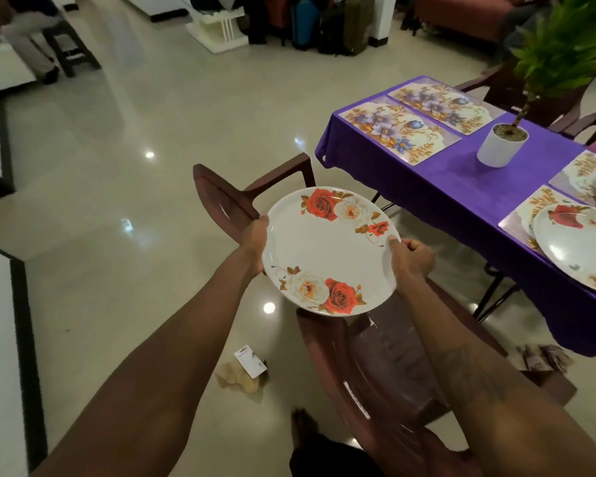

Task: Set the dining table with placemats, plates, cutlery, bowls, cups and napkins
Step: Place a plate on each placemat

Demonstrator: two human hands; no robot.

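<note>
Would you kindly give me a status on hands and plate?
Left hand, right hand grip rose plate at opposite rims. Plate airborne, short of table. Brown chair between.

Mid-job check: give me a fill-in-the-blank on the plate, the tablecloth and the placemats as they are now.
The left hand and right hand hold a plate printed with red and white ___.
The tablecloth is ___.
Of four placemats, ___ lie bare.
Missing: roses; purple; two.

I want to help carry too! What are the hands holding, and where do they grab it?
A rose-patterned plate, held by its rim: left hand on the left edge, right hand on the right edge.
</note>
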